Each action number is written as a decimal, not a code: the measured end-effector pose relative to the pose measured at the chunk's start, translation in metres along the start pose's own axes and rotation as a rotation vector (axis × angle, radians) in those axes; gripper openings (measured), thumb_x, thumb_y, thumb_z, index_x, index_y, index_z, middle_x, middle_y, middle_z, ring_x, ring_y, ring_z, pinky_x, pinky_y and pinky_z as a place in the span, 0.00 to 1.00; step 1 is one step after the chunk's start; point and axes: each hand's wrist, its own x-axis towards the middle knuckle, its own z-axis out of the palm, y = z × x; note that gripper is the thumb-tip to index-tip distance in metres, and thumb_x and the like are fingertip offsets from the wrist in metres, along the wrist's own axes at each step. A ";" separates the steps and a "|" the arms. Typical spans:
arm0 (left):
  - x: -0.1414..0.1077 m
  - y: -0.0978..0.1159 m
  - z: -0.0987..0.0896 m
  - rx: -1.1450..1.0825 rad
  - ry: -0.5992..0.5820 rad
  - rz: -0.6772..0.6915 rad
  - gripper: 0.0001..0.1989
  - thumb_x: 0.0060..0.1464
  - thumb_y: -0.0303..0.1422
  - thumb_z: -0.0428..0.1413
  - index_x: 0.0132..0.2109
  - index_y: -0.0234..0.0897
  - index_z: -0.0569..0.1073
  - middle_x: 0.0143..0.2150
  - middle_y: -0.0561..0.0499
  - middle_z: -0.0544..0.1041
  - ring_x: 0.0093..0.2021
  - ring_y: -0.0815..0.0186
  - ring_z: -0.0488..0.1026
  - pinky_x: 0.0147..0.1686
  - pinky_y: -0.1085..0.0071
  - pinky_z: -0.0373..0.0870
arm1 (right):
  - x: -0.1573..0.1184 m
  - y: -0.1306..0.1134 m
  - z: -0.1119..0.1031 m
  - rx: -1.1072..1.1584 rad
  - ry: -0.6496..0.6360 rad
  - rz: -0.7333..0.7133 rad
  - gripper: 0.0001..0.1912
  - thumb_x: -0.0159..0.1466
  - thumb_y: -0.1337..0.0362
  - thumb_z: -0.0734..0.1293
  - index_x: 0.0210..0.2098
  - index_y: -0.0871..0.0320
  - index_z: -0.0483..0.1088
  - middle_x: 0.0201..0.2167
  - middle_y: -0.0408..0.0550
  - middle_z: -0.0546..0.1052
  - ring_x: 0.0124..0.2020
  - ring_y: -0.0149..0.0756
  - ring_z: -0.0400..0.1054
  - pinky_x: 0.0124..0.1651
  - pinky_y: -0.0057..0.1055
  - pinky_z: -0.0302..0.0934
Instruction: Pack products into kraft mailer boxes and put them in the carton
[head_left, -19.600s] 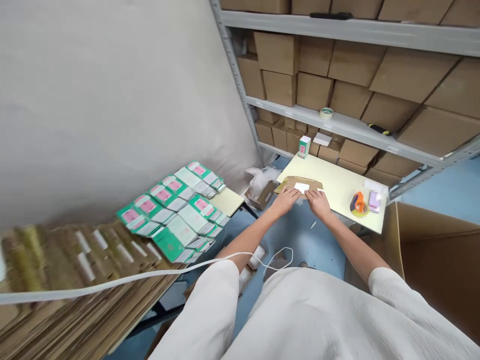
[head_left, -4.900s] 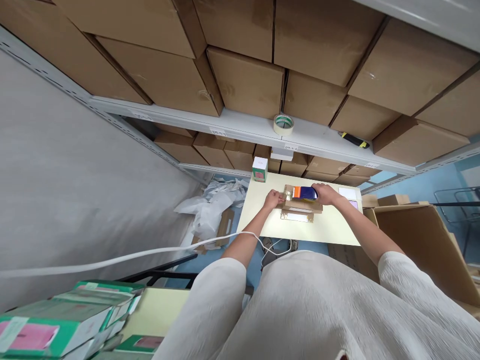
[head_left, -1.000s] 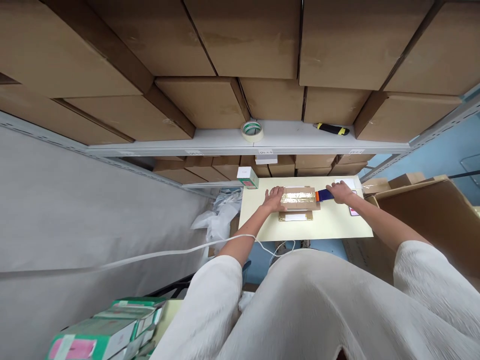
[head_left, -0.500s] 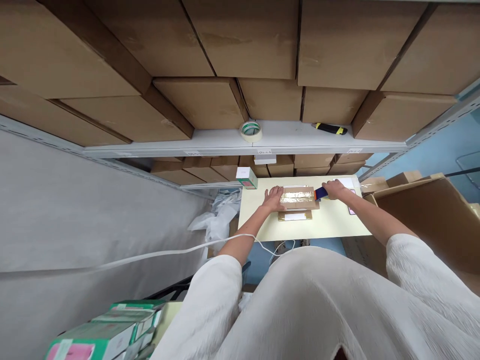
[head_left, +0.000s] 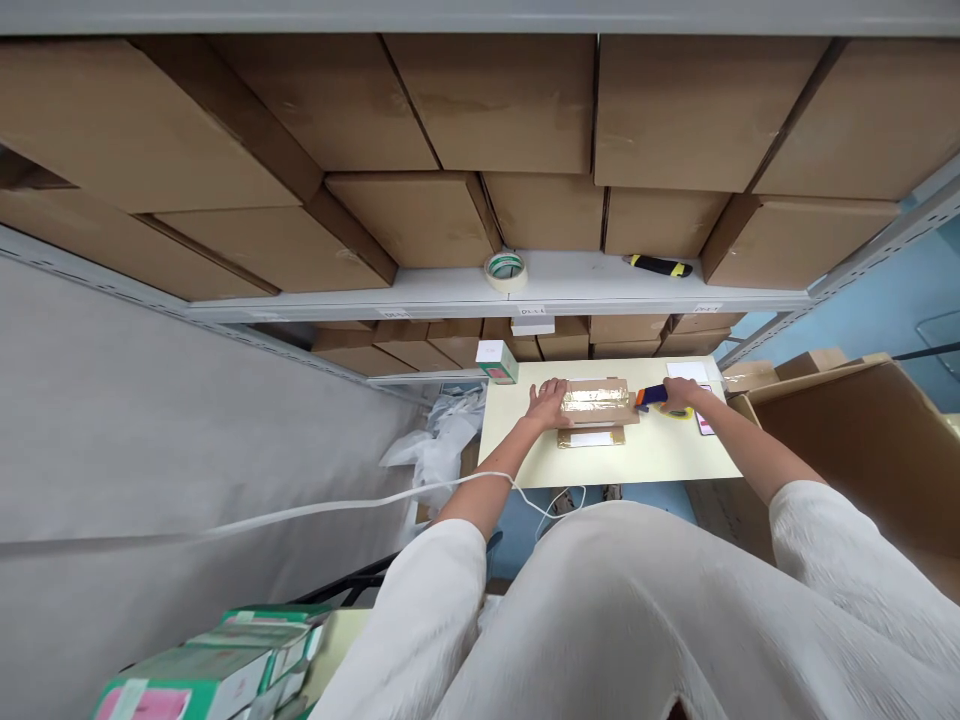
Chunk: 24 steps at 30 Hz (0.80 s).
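Note:
A cardboard piece with shiny tape across it (head_left: 598, 399) lies on the pale tabletop (head_left: 540, 465). My left hand (head_left: 549, 402) rests with spread fingers on its left end. Just off its right end is a dark blue tool with an orange part (head_left: 650, 395), and my right hand (head_left: 679, 393) is closed round the tool's right side. Beneath that hand shows a yellow object (head_left: 675, 411), partly covered. Nearer to me lies a narrow taped cardboard piece with a white label (head_left: 591, 438). A phone (head_left: 705, 412) lies right of my right hand.
A small green and white box (head_left: 497, 362) stands at the table's back left. Above, a shelf (head_left: 450, 290) holds cartons, a tape roll (head_left: 506, 271) and a yellow-black cutter (head_left: 660, 266). A large open carton (head_left: 855, 450) stands right. A white cable (head_left: 337, 506) crosses my left forearm.
My right hand has moved right with the blue tool, off the cardboard's right end. The view has shifted slightly. My left hand remains on the cardboard.

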 end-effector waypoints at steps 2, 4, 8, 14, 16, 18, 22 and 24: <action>-0.001 0.000 0.000 -0.011 -0.001 -0.003 0.62 0.47 0.48 0.71 0.80 0.48 0.45 0.82 0.36 0.50 0.82 0.41 0.43 0.79 0.39 0.33 | -0.001 0.025 0.006 0.236 -0.031 0.090 0.31 0.64 0.42 0.71 0.55 0.59 0.75 0.49 0.63 0.83 0.45 0.51 0.79 0.43 0.38 0.68; -0.001 0.000 0.000 -0.025 0.000 -0.004 0.62 0.47 0.47 0.71 0.80 0.48 0.46 0.82 0.36 0.50 0.82 0.41 0.44 0.79 0.39 0.34 | -0.002 0.042 0.018 0.443 0.032 0.172 0.32 0.71 0.40 0.61 0.57 0.61 0.74 0.51 0.65 0.83 0.46 0.51 0.79 0.40 0.36 0.68; 0.000 -0.002 0.003 -0.055 0.008 -0.001 0.61 0.48 0.46 0.71 0.80 0.46 0.46 0.82 0.35 0.49 0.82 0.40 0.44 0.78 0.38 0.33 | -0.005 0.045 0.050 0.675 0.145 0.251 0.25 0.75 0.52 0.58 0.57 0.66 0.73 0.50 0.64 0.83 0.45 0.47 0.79 0.41 0.33 0.66; 0.003 -0.008 0.009 -0.098 0.054 0.025 0.60 0.46 0.46 0.72 0.79 0.46 0.50 0.80 0.35 0.54 0.80 0.38 0.49 0.77 0.38 0.35 | -0.007 0.007 0.097 0.588 0.314 0.328 0.22 0.73 0.54 0.64 0.59 0.61 0.71 0.52 0.61 0.81 0.50 0.50 0.77 0.47 0.36 0.66; 0.003 -0.010 0.012 -0.111 0.069 0.030 0.60 0.46 0.46 0.73 0.79 0.47 0.50 0.80 0.35 0.55 0.80 0.38 0.50 0.77 0.39 0.36 | -0.004 -0.005 0.110 0.576 0.364 0.327 0.22 0.73 0.54 0.63 0.60 0.60 0.69 0.54 0.62 0.79 0.51 0.52 0.77 0.48 0.38 0.67; 0.004 -0.012 0.015 -0.121 0.073 0.027 0.61 0.46 0.45 0.73 0.79 0.48 0.51 0.80 0.35 0.54 0.80 0.38 0.51 0.77 0.39 0.38 | 0.000 -0.014 0.121 0.563 0.400 0.340 0.21 0.73 0.55 0.63 0.60 0.60 0.68 0.56 0.64 0.78 0.52 0.53 0.76 0.50 0.41 0.68; 0.004 -0.014 0.020 -0.144 0.085 0.015 0.62 0.45 0.43 0.74 0.80 0.47 0.50 0.81 0.35 0.53 0.80 0.37 0.51 0.77 0.40 0.40 | 0.010 -0.025 0.134 0.572 0.415 0.362 0.22 0.72 0.56 0.63 0.61 0.61 0.67 0.55 0.65 0.77 0.51 0.55 0.76 0.49 0.45 0.69; 0.005 -0.015 0.023 -0.162 0.095 0.018 0.62 0.45 0.43 0.74 0.80 0.46 0.50 0.81 0.35 0.53 0.80 0.37 0.51 0.77 0.41 0.43 | 0.013 -0.028 0.136 0.589 0.404 0.367 0.22 0.71 0.57 0.64 0.60 0.61 0.67 0.54 0.66 0.77 0.49 0.56 0.75 0.47 0.47 0.69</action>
